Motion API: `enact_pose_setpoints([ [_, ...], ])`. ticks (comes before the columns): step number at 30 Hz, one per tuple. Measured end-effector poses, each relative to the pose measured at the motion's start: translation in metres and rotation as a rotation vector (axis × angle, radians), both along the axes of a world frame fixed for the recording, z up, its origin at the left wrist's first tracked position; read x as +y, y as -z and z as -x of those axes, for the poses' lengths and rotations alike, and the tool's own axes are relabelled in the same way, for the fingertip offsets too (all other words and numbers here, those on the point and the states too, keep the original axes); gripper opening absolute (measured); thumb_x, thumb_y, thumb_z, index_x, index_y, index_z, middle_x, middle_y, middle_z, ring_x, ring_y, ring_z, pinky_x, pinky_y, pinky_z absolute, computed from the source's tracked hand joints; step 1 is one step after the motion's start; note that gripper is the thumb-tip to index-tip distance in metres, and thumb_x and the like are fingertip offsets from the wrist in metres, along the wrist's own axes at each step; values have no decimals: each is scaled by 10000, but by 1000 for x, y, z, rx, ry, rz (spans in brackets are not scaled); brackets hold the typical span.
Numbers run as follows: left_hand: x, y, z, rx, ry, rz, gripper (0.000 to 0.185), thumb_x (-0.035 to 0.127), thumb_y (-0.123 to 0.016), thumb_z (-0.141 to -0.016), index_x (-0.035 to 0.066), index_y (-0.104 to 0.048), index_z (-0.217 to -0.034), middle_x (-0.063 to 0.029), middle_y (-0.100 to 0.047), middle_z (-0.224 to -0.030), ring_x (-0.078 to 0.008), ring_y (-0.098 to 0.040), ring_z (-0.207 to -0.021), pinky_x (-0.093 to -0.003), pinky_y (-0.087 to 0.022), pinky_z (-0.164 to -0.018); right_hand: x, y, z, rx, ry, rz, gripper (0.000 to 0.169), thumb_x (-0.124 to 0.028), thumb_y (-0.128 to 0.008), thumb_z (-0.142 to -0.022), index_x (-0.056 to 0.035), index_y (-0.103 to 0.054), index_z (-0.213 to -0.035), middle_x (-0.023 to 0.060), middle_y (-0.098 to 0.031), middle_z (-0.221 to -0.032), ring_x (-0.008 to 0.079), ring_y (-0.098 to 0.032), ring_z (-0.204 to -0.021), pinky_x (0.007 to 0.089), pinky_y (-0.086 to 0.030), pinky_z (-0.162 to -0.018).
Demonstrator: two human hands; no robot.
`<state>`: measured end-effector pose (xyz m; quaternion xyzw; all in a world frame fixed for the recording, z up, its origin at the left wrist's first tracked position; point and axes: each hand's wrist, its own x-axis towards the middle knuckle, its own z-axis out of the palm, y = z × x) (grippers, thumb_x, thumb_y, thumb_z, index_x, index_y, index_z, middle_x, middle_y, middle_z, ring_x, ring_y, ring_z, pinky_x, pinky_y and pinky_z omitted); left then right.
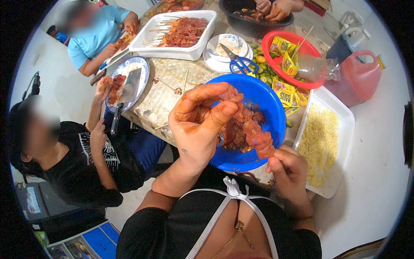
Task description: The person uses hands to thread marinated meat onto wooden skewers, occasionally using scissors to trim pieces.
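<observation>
A skewer of raw marinated meat slants over a blue plastic basin. My right hand pinches its lower end between thumb and fingers. Wet with marinade, my left hand curls its thumb and fingers around the meat at the upper end. The stick itself is hidden by meat and fingers. More dark marinated meat lies in the basin beneath.
Beyond the basin are blue-handled scissors on stacked plates, green citrus fruits, a red basin with seasoning packets, and a white tray of skewers. Right is a tray of chopped garlic-like bits. Co-workers handle meat at left, near a cleaver, and at the far side.
</observation>
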<state>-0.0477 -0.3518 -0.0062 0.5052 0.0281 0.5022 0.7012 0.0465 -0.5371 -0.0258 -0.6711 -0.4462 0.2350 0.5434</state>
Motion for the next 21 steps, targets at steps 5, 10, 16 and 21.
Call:
enact_pose_setpoints([
  [5, -1, 5, 1, 119, 156, 220, 255, 163, -645, -852, 13, -564, -1041, -116, -606, -919, -241, -613, -818, -352, -520, -710, 6, -4, 2, 35, 47, -24, 155, -144, -590, -877, 2, -642, -889, 90, -578, -651, 175, -566, -568, 285, -431, -520],
  [10, -6, 6, -5, 92, 200, 285, 216, 159, -625, -865, 13, -569, -1014, -129, -619, -900, -257, -627, -847, -383, -536, -730, 7, 0, 0, 5, 40, -67, 144, -103, -598, -869, 0, -641, -961, 92, -581, -658, 170, -574, -573, 278, -440, -520],
  [16, -9, 6, -4, 89, 311, 285, 212, 106, -605, -876, -31, -579, -1036, -146, -633, -950, -229, -624, -882, -364, -507, -811, 7, -2, 2, -14, 58, -58, 120, -79, -589, -866, 17, -630, -925, 97, -584, -660, 175, -574, -573, 285, -435, -510],
  [21, -11, 1, -9, 154, 306, 51, 642, 254, -544, -918, 39, -220, -1429, -170, -422, -1340, -265, -494, -1167, -411, -429, -955, 3, -4, 5, -72, 87, 22, 217, -140, -535, -877, -17, -590, -707, 86, -551, -604, 179, -511, -548, 307, -382, -512],
])
